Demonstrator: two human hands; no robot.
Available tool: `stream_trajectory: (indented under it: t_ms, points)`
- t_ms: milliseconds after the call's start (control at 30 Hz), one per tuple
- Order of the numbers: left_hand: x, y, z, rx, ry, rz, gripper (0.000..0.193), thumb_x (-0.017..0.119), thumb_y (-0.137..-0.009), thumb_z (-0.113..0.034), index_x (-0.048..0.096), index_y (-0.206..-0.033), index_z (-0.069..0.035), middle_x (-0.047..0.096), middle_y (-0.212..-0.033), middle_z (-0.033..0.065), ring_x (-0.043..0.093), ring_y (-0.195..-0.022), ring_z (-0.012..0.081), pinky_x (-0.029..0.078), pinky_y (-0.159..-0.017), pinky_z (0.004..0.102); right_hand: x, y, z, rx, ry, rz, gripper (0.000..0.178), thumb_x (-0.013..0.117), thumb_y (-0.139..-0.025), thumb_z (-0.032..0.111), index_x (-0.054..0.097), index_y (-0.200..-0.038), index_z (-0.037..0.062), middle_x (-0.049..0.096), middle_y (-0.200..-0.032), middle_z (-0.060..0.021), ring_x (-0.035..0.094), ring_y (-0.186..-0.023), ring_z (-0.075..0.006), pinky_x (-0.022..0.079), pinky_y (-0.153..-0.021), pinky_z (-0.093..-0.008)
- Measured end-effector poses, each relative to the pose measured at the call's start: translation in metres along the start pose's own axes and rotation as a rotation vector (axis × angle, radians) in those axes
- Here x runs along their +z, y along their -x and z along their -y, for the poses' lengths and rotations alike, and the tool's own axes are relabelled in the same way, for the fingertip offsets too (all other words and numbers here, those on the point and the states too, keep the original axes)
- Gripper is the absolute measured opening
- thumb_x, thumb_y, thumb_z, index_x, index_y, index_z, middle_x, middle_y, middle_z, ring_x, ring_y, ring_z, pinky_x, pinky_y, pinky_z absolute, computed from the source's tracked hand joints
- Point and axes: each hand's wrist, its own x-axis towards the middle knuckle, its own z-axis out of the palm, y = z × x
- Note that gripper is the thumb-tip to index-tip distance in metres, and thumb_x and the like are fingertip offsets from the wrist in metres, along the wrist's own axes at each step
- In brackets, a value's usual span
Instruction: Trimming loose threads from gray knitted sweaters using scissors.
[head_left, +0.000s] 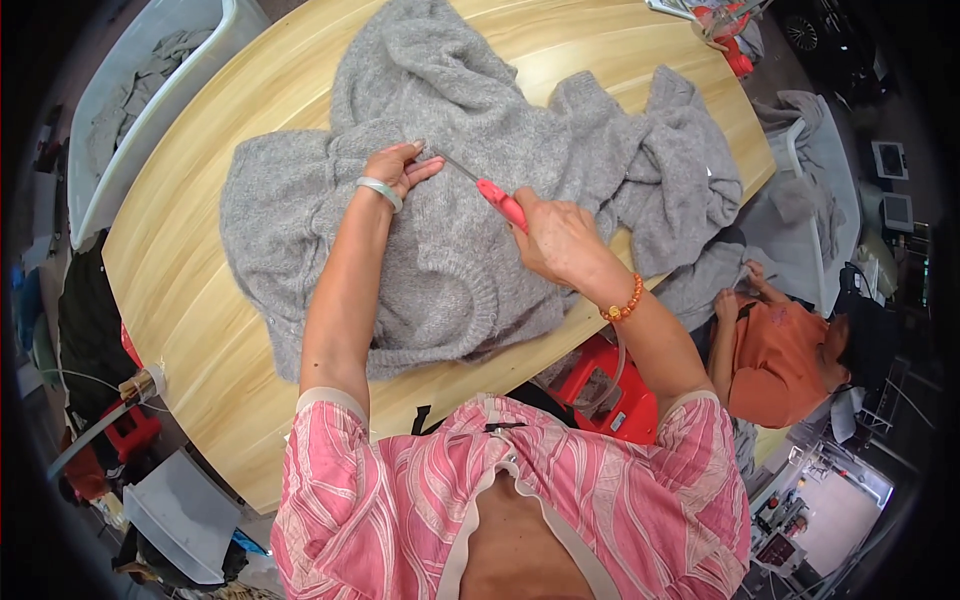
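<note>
A grey knitted sweater (415, 225) lies spread on the table, its round ribbed neckline toward me and folds of knit bunched on the right. My left hand (397, 170), with a pale bangle at the wrist, pinches the knit in the upper middle of the garment. Closed around the red handle of a thin hook-like tool (492, 196) is my right hand (560, 238), which wears an orange bead bracelet. The tool's slim metal shaft points up-left, its tip close to my left fingertips. The exact form of the tip is too small to make out.
The light wood table (180, 290) has a curved-looking edge. A white bin (215, 65) with grey knits stands at the upper left; another pale bin (840, 190) is at the right. A co-worker in orange (775, 365) handles grey knit there. A red stool (615, 395) is below the table edge.
</note>
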Motion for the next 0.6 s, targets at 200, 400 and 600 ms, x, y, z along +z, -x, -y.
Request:
stream_trajectory:
  t_ms: [200, 400, 600]
  points:
    - [-0.009, 0.009, 0.01, 0.026, 0.024, 0.006, 0.017, 0.057, -0.085, 0.003, 0.048, -0.098, 0.009, 0.059, -0.091, 0.0184, 0.066, -0.083, 0.0394, 0.062, -0.068, 0.0417, 0.011, 0.0, -0.005, -0.039, 0.021, 0.031, 0.02, 0.056, -0.084, 0.018, 0.048, -0.09, 0.001, 0.061, -0.071, -0.0225, 0.062, -0.071, -0.0416, 0.047, -0.065, -0.0486]
    - [-0.011, 0.009, 0.02, 0.078, 0.069, -0.079, 0.018, 0.057, -0.086, 0.002, 0.047, -0.099, 0.01, 0.059, -0.093, 0.0177, 0.067, -0.083, 0.0382, 0.061, -0.07, 0.0419, 0.012, 0.028, -0.001, -0.075, 0.033, 0.181, 0.019, 0.057, -0.084, 0.017, 0.048, -0.091, 0.0017, 0.061, -0.071, -0.0226, 0.061, -0.071, -0.0419, 0.047, -0.065, -0.0487]
    - [-0.023, 0.045, 0.076, 0.435, -0.021, -0.002, 0.029, 0.056, -0.09, -0.006, 0.049, -0.116, 0.005, 0.06, -0.104, 0.0115, 0.064, -0.095, 0.0253, 0.053, -0.084, 0.0315, 0.005, 0.074, 0.008, -0.058, -0.057, 0.286, 0.02, 0.057, -0.084, 0.015, 0.049, -0.098, 0.0029, 0.061, -0.074, -0.0225, 0.059, -0.073, -0.043, 0.046, -0.065, -0.0489]
